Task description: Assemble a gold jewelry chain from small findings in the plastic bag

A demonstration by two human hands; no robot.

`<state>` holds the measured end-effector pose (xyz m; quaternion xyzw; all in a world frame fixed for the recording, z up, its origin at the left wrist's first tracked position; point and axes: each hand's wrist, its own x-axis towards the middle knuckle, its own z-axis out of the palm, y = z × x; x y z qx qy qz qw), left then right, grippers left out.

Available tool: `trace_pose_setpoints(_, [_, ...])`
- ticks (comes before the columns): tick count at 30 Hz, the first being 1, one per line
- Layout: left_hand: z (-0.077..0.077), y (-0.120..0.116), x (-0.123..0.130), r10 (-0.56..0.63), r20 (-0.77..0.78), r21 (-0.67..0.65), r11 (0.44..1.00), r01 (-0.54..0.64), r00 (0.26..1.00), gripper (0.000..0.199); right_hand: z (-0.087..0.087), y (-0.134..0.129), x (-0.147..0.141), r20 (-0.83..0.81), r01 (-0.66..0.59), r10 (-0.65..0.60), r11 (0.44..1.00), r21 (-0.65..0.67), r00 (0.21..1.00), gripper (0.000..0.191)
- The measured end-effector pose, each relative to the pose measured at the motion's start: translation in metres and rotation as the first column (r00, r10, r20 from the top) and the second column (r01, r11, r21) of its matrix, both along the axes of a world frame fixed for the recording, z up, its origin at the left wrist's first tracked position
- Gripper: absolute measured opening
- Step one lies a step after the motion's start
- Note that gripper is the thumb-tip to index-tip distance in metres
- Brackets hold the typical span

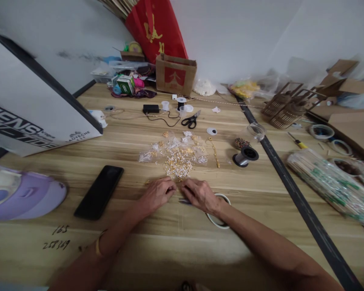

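My left hand (159,191) rests on the wooden table with its fingers curled together, just below a pile of small gold and silver pieces (178,163). Facing it across a narrow gap, my right hand (200,195) is also closed in a pinch. Whatever lies between the fingertips of either hand is too small to make out. A dark pointed tool (184,201) shows beneath the right hand. Thin, faint strands run down the table below the hands. A white ring of tape (227,197) lies partly under my right wrist. To the pile's right is a gold chain (214,152).
A black phone (99,192) and a purple visor (33,192) lie left, near a large white box (33,101). Black scissors (191,120) sit behind the pile. Right are a wire spool (245,157), a bead container (242,142) and a plastic-wrapped stick bundle (330,186). Paper bag (176,76) at back.
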<state>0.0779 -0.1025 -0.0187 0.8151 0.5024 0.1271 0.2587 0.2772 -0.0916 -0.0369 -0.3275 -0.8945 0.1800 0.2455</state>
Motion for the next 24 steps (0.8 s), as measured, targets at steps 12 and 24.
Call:
trace_pose_setpoints(12, [0.0024,-0.0003,0.0009,-0.004,0.094,0.045,0.999,-0.001,0.996,0.016,-0.0035,0.0015,-0.0006,0.003,0.009,-0.009,0.999,-0.05,1.0,0.008])
trace_pose_setpoints(24, [-0.0005,0.0002,0.002,0.064,0.121,0.006,0.998,-0.066,0.991,0.013,-0.0013,0.0017,-0.0001,-0.01,-0.001,0.0,0.997,-0.076,1.0,0.008])
